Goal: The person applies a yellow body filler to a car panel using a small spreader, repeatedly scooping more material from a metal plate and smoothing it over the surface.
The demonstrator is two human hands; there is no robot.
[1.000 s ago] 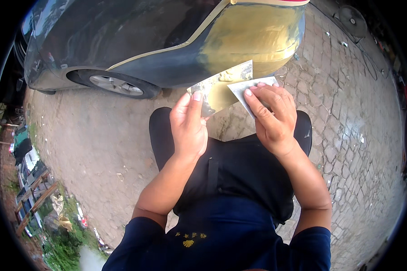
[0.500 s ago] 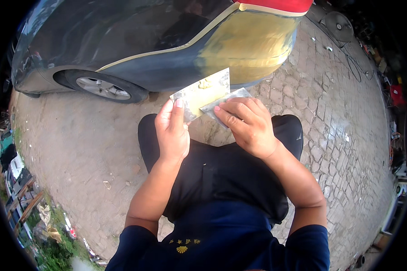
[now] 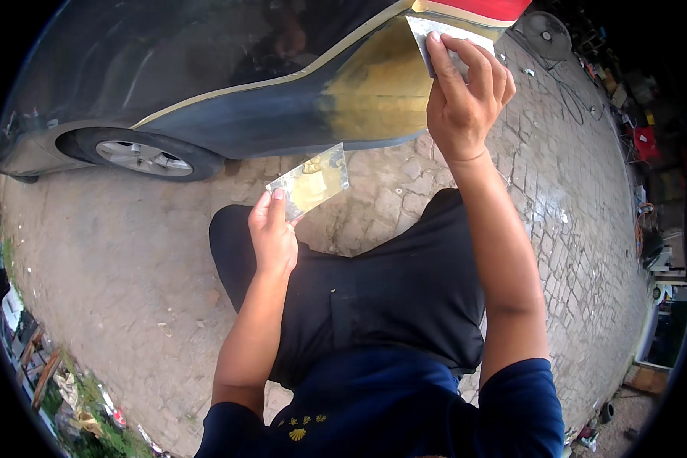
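My left hand [image 3: 273, 233] is closed on the lower left corner of a flat putty board [image 3: 328, 187], its thumb on top. Yellowish putty [image 3: 311, 165] is smeared over the board, with a thicker lump near its upper edge. Raised at the upper right, my right hand [image 3: 469, 99] pinches a thin metal putty spreader [image 3: 454, 32]. The spreader is at the yellow-coated rear corner of a dark car [image 3: 382, 80], just below the red tail light [image 3: 481, 8]. Whether its edge touches the panel is hard to tell.
Masking tape [image 3: 259, 85] runs along the car's side above a dull grey strip. The rear wheel [image 3: 145, 159] is at the left. Stone paving [image 3: 557, 229] lies around me. A round fan [image 3: 546, 34] with a cable stands at the far right, near assorted clutter.
My right hand has lifted the spreader off the board and carried it up and right to the car's rear corner. My left hand, with the board, has shifted slightly left and down.
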